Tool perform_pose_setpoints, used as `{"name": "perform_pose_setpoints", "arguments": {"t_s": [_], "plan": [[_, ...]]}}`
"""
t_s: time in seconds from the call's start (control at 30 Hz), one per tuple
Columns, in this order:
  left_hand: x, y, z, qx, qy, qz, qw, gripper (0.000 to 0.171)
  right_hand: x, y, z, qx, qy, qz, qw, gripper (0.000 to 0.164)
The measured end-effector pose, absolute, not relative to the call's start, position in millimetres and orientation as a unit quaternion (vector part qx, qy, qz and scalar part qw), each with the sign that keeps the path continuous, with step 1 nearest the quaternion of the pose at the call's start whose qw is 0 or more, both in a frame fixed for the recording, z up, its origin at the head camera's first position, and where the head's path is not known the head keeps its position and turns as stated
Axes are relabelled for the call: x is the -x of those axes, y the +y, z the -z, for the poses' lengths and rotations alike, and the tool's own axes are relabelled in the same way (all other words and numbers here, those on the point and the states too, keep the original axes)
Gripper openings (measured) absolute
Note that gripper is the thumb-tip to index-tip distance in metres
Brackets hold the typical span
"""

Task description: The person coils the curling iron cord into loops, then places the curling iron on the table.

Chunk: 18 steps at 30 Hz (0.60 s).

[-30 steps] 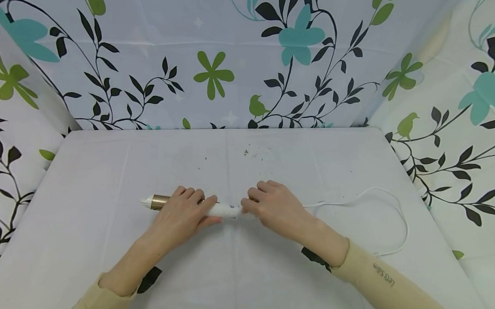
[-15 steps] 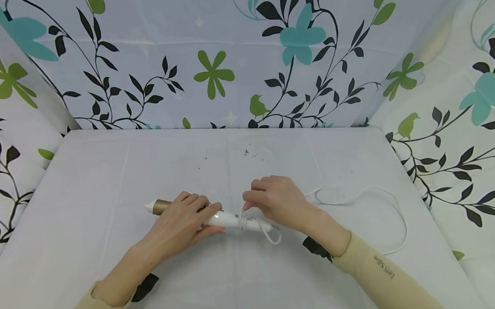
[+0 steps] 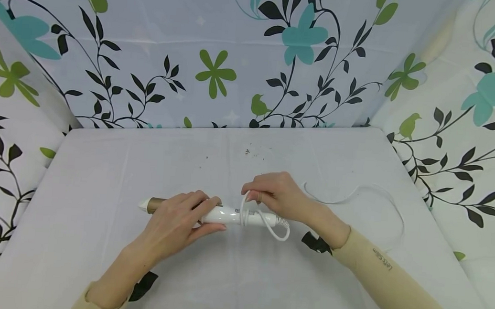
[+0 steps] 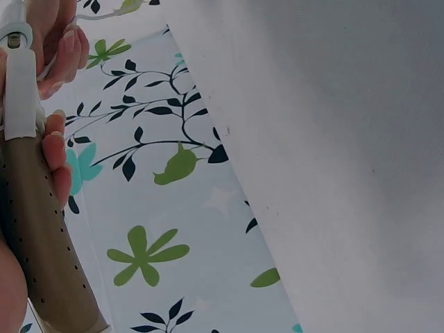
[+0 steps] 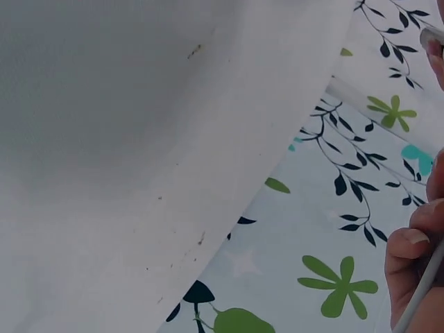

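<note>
In the head view a white curling iron [image 3: 221, 215] lies across my front, its bronze barrel to the left. My left hand [image 3: 178, 219] grips it from above around the middle. The left wrist view shows that barrel [image 4: 52, 236] up close, dotted with small holes, fingers behind it. A white cord [image 3: 284, 235] bends back from the iron's right end and loops around the handle. Just above the handle, my right hand [image 3: 276, 193] pinches the cord between thumb and fingers. The right wrist view catches the cord [image 5: 422, 284] running past the curled fingers [image 5: 406, 246].
The loose length of cord [image 3: 400, 213] curves over the right side of the white-covered table [image 3: 230, 278]. Small brown crumbs [image 3: 247, 152] are scattered near its back edge. A patterned curtain [image 3: 214, 75] hangs behind and along the sides.
My right hand has gone from the iron's right end to above the handle, drawing the cord around it in a loop. The left hand keeps its grip; the free cord has shifted slightly.
</note>
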<state>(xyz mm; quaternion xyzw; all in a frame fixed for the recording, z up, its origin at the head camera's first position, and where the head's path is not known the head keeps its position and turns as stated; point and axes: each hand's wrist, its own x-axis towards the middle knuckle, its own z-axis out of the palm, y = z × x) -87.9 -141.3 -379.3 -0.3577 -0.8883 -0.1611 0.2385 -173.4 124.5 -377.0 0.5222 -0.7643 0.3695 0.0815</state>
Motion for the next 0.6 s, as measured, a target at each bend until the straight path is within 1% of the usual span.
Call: {"name": "perform_pose_setpoints", "arguments": {"t_s": [0.03,0.07,0.2,0.23,0.27,0.37,0.47,0.57,0.6], "plan": [[87.4,-140.9,378.1,0.358,-0.888,0.163,0.24,0.052,172.5,124.4,377.6,-0.517,-0.767,-0.374,0.072,0.042],[87.2,-140.6,376.9,0.357,-0.887,0.165,0.242,0.052,171.3,124.1,378.2,-0.511,-0.769,-0.379,0.06,0.043],[86.9,-138.2,370.6,0.347,-0.887,0.167,0.253,0.053,164.4,121.3,380.8,-0.482,-0.78,-0.399,0.019,0.021],[87.0,-137.6,369.1,0.343,-0.889,0.166,0.256,0.053,162.3,120.3,381.5,-0.473,-0.787,-0.396,0.016,0.019],[87.1,-137.1,367.9,0.339,-0.889,0.165,0.259,0.054,160.2,119.1,382.6,-0.465,-0.794,-0.39,0.016,0.021],[87.3,-136.2,365.5,0.33,-0.891,0.161,0.267,0.055,154.6,115.4,388.1,-0.447,-0.819,-0.359,0.029,0.021],[87.6,-135.7,364.5,0.321,-0.892,0.161,0.276,0.056,148.4,112.0,395.5,-0.439,-0.833,-0.334,0.051,0.011],[88.4,-135.1,364.0,0.311,-0.894,0.16,0.281,0.057,140.4,110.2,403.4,-0.428,-0.855,-0.279,0.086,0.01],[88.7,-134.7,363.9,0.309,-0.894,0.159,0.282,0.057,137.6,108.9,405.7,-0.419,-0.864,-0.262,0.092,0.007]]}}
